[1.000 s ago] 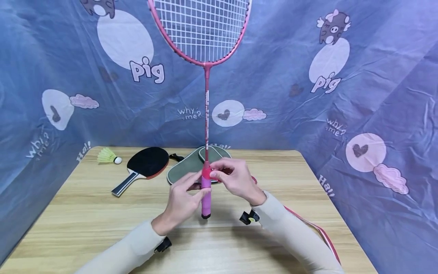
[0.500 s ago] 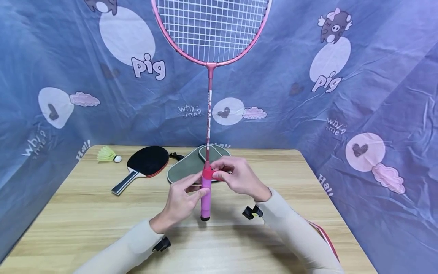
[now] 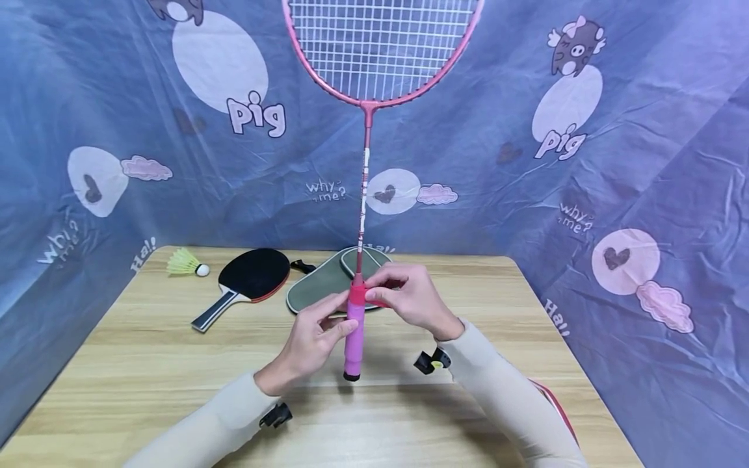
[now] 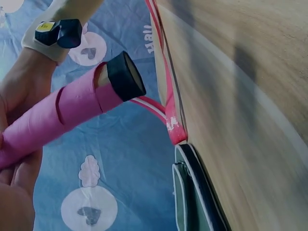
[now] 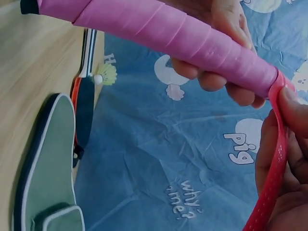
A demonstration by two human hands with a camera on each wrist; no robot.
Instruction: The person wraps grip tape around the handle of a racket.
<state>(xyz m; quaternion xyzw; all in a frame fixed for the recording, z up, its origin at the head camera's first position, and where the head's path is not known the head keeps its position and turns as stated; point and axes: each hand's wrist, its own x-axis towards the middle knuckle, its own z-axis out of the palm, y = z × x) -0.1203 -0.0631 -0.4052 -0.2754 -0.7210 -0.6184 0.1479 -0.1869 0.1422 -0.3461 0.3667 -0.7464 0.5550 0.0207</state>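
Observation:
A badminton racket [image 3: 367, 133] stands nearly upright over the table, its head cut off at the top of the head view. Pink-purple wrap covers its handle [image 3: 354, 338] in overlapping turns, down to a black butt cap [image 4: 126, 77]. My left hand [image 3: 307, 341] grips the handle near its middle, thumb in front and fingers behind. At the handle's top end, red grip tape [image 3: 357, 295] goes round it. Thumb and fingers of my right hand [image 3: 414, 300] pinch this tape where it leaves the handle. In the right wrist view a perforated red strip [image 5: 269, 192] hangs down past the palm.
A black table tennis bat [image 3: 255, 274] and a yellow shuttlecock [image 3: 186, 262] lie at the back left of the wooden table [image 3: 146, 364]. Behind the hands lies a green case [image 3: 318, 283]. The red tape's tail [image 3: 558, 409] trails beside my right forearm. Patterned blue cloth [image 3: 468, 117] surrounds the table.
The racket has turned and its head has leaned to the right. The tape trailing by my right forearm shows less now. Both hands keep their holds at nearly the same spots.

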